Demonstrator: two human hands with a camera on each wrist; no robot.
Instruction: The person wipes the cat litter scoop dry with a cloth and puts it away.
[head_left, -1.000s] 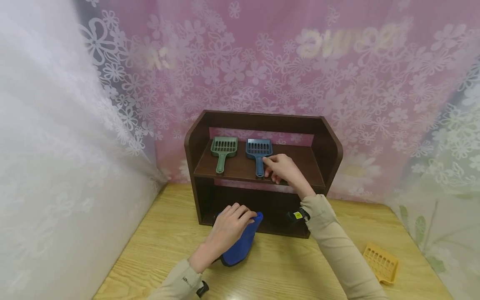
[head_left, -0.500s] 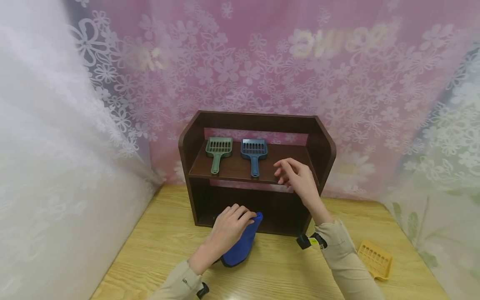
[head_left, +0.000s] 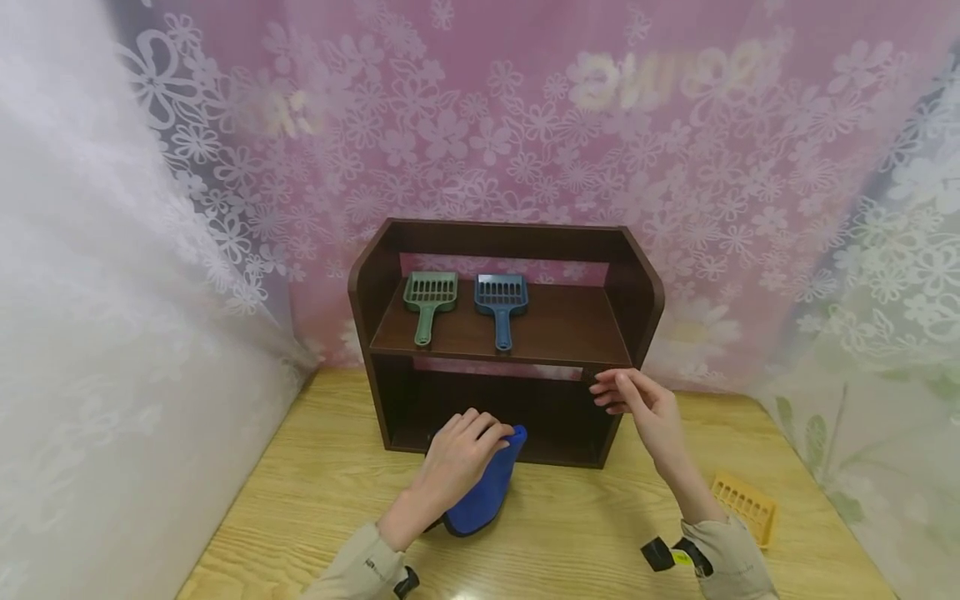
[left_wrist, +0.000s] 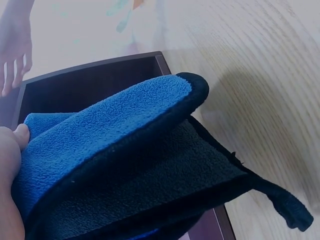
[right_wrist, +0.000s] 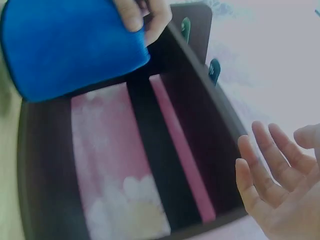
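Okay, left hand (head_left: 459, 457) grips a fuzzy blue cloth (left_wrist: 107, 120), folded, black-edged. Right hand (head_left: 651, 412) hangs loose, boxy dark shelf (head_left: 566, 329) just beyond it.

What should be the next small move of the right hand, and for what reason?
Probably, the right hand should reach down for the yellow scoop. This hand holds nothing, and that scoop lies on the table, while the green scoop and the blue scoop lie side by side on the upper shelf. The left hand holds the blue cloth.
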